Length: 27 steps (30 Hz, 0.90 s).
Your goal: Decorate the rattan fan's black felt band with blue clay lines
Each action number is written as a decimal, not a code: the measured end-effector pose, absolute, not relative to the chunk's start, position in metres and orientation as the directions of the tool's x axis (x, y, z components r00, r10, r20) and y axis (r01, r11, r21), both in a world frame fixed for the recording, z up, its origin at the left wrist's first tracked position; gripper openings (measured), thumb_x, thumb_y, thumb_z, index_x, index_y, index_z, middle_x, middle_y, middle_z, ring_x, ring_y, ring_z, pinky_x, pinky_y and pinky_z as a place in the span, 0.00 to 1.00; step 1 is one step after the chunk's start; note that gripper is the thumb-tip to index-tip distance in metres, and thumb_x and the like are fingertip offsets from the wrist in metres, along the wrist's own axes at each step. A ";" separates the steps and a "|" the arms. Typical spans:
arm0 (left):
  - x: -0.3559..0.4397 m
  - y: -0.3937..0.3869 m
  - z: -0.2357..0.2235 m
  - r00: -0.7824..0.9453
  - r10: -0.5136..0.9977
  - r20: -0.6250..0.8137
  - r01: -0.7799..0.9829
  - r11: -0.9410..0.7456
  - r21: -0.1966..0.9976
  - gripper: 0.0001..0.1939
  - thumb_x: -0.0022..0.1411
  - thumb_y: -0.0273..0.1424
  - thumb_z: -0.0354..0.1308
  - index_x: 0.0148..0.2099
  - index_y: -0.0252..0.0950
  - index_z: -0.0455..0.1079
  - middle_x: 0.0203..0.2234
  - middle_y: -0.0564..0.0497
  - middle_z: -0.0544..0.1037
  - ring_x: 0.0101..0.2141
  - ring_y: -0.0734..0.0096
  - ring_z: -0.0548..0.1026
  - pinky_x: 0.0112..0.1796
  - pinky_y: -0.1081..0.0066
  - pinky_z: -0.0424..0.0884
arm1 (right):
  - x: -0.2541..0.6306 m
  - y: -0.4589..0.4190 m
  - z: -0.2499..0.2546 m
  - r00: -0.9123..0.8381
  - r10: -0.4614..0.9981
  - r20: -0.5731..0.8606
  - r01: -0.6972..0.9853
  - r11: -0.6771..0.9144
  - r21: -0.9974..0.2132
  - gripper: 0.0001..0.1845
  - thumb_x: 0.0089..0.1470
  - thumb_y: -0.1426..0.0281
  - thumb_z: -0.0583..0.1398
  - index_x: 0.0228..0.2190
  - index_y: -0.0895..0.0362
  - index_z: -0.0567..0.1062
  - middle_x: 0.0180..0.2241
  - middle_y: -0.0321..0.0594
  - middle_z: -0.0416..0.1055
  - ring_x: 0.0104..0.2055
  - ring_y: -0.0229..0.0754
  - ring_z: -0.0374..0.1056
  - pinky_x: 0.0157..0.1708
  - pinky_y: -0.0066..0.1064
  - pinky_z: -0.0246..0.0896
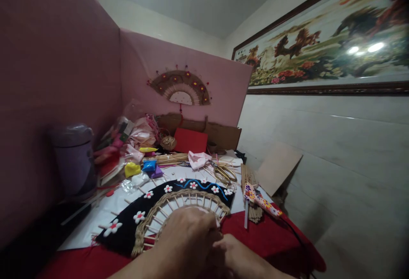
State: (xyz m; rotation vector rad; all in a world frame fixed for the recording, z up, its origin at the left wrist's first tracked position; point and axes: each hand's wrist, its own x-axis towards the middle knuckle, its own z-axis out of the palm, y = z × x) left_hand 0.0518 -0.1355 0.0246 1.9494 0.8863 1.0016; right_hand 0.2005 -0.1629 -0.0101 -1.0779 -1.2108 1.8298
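A handmade fan (126, 218) lies flat before me, with black cloth, white clay flowers, a wavy blue strip, a braided twine band and wooden sticks as ribs. My left hand (190, 232) is curled over the lower middle of the fan, its back toward me. Close against it, at the lower right, my right hand (231, 249) has its fingers bent in. Whatever the fingers of both hands hold is hidden behind them. Just past the left knuckles, a small pale pink patch shows at the fan's inner edge.
Blue clay packet (149, 166) and yellow clay packet (132, 169) lie beyond the fan. Gold-handled scissors (224, 173) are behind it. A patterned glue gun (262, 202) rests at the right on brown strips. A lidded cup (75, 159) stands left. Another fan (182, 86) hangs on the pink panel.
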 end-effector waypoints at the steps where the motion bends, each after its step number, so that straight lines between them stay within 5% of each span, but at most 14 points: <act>1: 0.049 -0.133 0.022 0.437 0.824 0.360 0.211 -0.483 0.850 0.10 0.49 0.26 0.62 0.18 0.41 0.69 0.16 0.51 0.63 0.23 0.65 0.63 0.35 0.63 0.56 | 0.206 -0.167 -0.002 -0.463 0.840 -0.283 0.065 -0.287 -0.956 0.14 0.40 0.67 0.67 0.15 0.60 0.70 0.15 0.30 0.58 0.17 0.28 0.51 0.18 0.21 0.41; 4: 0.046 -0.129 0.004 0.451 0.815 0.364 0.343 -0.534 0.773 0.10 0.52 0.30 0.61 0.20 0.39 0.69 0.16 0.51 0.64 0.24 0.66 0.64 0.34 0.65 0.58 | 0.222 -0.171 0.027 -0.393 0.867 -0.305 0.468 -0.097 -0.879 0.17 0.50 0.64 0.59 0.15 0.59 0.70 0.14 0.30 0.55 0.16 0.28 0.47 0.16 0.23 0.36; 6: 0.052 -0.128 -0.006 0.521 0.785 0.335 0.544 -0.608 0.578 0.06 0.55 0.30 0.59 0.25 0.37 0.71 0.20 0.50 0.70 0.25 0.66 0.66 0.33 0.65 0.60 | 0.230 -0.160 0.044 -0.340 0.901 -0.270 0.612 -0.006 -0.791 0.16 0.52 0.66 0.56 0.18 0.59 0.73 0.15 0.34 0.62 0.17 0.31 0.54 0.17 0.23 0.42; 8: 0.062 -0.127 -0.012 0.612 0.720 0.328 0.641 -0.694 0.328 0.02 0.56 0.29 0.58 0.33 0.36 0.71 0.27 0.48 0.75 0.29 0.64 0.69 0.31 0.66 0.62 | 0.234 -0.138 0.058 -0.321 0.945 -0.068 0.700 0.189 -0.689 0.11 0.50 0.69 0.57 0.21 0.59 0.75 0.20 0.36 0.68 0.22 0.34 0.60 0.21 0.23 0.48; 12: 0.086 -0.120 -0.019 0.731 0.519 0.443 0.571 -0.821 0.020 0.10 0.54 0.36 0.62 0.32 0.35 0.69 0.30 0.49 0.75 0.31 0.63 0.70 0.29 0.67 0.63 | 0.229 -0.076 0.065 -0.192 0.925 0.327 0.842 0.326 -0.429 0.07 0.47 0.67 0.62 0.23 0.58 0.74 0.23 0.36 0.71 0.26 0.36 0.63 0.25 0.25 0.49; 16: 0.094 -0.111 -0.040 0.715 0.283 0.640 0.513 -0.834 -0.204 0.12 0.55 0.38 0.60 0.28 0.36 0.65 0.25 0.52 0.73 0.27 0.66 0.69 0.26 0.67 0.59 | 0.208 -0.019 0.054 -0.224 0.890 0.397 0.908 0.338 -0.248 0.08 0.50 0.65 0.61 0.25 0.57 0.73 0.24 0.37 0.73 0.27 0.37 0.64 0.25 0.26 0.47; 20: 0.094 -0.105 -0.062 0.590 0.127 0.797 0.552 -0.784 -0.284 0.11 0.57 0.32 0.56 0.24 0.36 0.61 0.20 0.53 0.69 0.24 0.68 0.66 0.24 0.68 0.55 | 0.181 0.025 0.038 -0.480 0.811 0.335 0.858 0.513 -0.010 0.07 0.54 0.66 0.58 0.31 0.55 0.75 0.32 0.38 0.75 0.33 0.39 0.68 0.27 0.27 0.50; 27: 0.105 -0.101 -0.082 0.463 0.115 0.879 0.714 -0.636 -0.293 0.14 0.63 0.28 0.46 0.28 0.32 0.69 0.19 0.49 0.70 0.23 0.69 0.65 0.25 0.68 0.57 | 0.125 0.077 0.024 -0.727 0.665 0.172 0.687 0.711 0.153 0.12 0.48 0.70 0.60 0.37 0.52 0.76 0.39 0.38 0.76 0.39 0.42 0.70 0.31 0.27 0.57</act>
